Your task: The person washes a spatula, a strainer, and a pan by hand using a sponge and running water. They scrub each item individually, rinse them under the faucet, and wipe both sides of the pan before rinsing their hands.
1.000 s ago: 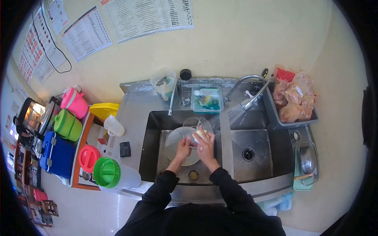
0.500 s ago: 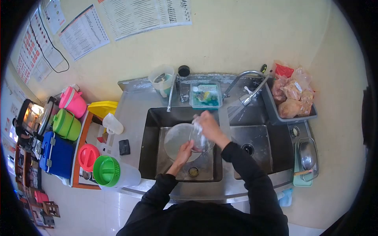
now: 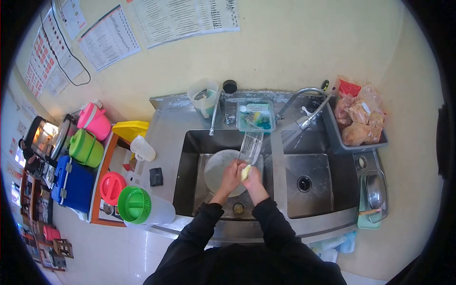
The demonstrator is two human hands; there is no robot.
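Over the left sink basin (image 3: 187, 164), my left hand (image 3: 230, 176) is closed around the lower end of a slotted, silvery utensil (image 3: 251, 146), whose broad slatted part points away from me. Its exact kind is unclear. Right beside it, my right hand (image 3: 255, 179) is closed on a small pale-yellow sponge (image 3: 245, 172), held against the utensil's lower end. Beneath my hands, a large round whitish bowl (image 3: 214, 173) lies in the basin, partly hidden by them.
A running faucet (image 3: 305, 122) stands over the right basin (image 3: 308, 199). Behind the sinks are a plastic tub (image 3: 256, 124) and a pitcher (image 3: 202, 102). A grey bin (image 3: 351, 148) of bagged food sits right; a green-lidded container (image 3: 161, 209) stands left.
My right hand has come down toward me, beside my left, and the yellow sponge now shows in it. The slatted utensil has swung up, pointing away from me. The view has shifted slightly.
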